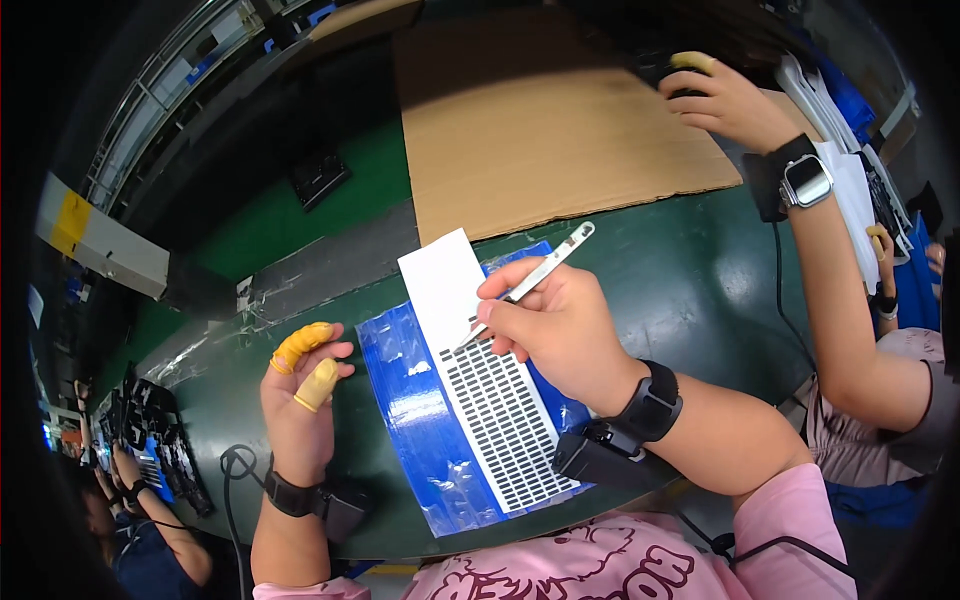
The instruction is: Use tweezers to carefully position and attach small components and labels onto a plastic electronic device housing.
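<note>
My right hand (pixel 565 325) holds metal tweezers (pixel 552 262) like a pen. Their tips point down at the upper rows of a white sheet (pixel 445 285) covered with small dark rectangular stickers (pixel 495 415). The sheet's far end is plain white. It lies over a blue board wrapped in clear film or tape (pixel 410 400) on the green table (pixel 650 270). To the left of the board, my left hand (pixel 305 385) is raised with fingers loosely bent and apart, nothing visible in it. Yellow finger cots cover its thumb and one finger.
A big cardboard sheet (pixel 550 130) covers the table's far part. At right, a co-worker's hand (pixel 735 105) with a yellow finger cot reaches over it. A black object (pixel 320 180) sits on the green surface beyond. Black parts (pixel 160 440) lie at left; cables trail from both wrists.
</note>
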Available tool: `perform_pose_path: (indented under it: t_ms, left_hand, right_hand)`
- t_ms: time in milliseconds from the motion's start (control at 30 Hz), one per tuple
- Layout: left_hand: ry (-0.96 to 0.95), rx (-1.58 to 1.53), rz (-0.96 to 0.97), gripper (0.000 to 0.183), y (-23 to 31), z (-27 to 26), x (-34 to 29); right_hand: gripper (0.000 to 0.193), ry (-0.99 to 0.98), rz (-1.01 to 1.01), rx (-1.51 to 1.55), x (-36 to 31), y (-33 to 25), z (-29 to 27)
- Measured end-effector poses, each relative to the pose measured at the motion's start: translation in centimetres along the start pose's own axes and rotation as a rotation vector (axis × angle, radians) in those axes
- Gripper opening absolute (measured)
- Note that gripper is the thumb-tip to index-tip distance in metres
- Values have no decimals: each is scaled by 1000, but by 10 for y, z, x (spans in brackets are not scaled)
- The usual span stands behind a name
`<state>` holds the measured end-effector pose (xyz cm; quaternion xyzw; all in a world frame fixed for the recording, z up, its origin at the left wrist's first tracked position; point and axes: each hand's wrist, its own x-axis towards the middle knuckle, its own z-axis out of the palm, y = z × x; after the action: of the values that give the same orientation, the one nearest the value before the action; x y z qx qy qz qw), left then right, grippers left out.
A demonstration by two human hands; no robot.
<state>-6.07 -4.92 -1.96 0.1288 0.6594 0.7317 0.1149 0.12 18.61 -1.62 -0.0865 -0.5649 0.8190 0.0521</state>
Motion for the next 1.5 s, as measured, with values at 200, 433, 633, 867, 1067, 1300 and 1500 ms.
perform_pose_path:
  t_ms: [200, 433, 633, 867, 1067, 1300, 1500]
  left_hand:
    - [-38, -27, -18, 30, 2, -6, -4]
    - [-4, -41, -70, 29, 3, -15, -4]
    - [43, -12, -55, 28, 10, -4, 7]
    - [-158, 528, 133, 22, 35, 77, 114]
    - [-294, 580, -318, 45, 19, 219, 191]
    - [-297, 779, -178, 29, -12, 233, 243]
    - [-163, 312, 226, 9, 49, 138, 147]
  right_hand:
    - [13, 77, -4, -76, -5, -3, 1]
    - [14, 67, 36, -89, -1, 2, 5]
    - [16, 14, 27, 45, -3, -4, -6]
    - [22, -508, 147, 568, -7, -33, -36]
    - [35, -815, 43, 735, -1, -49, -58]
    - [26, -648, -149, 900, 20, -48, -75]
    - [34, -540, -282, 779, 7, -64, -65]
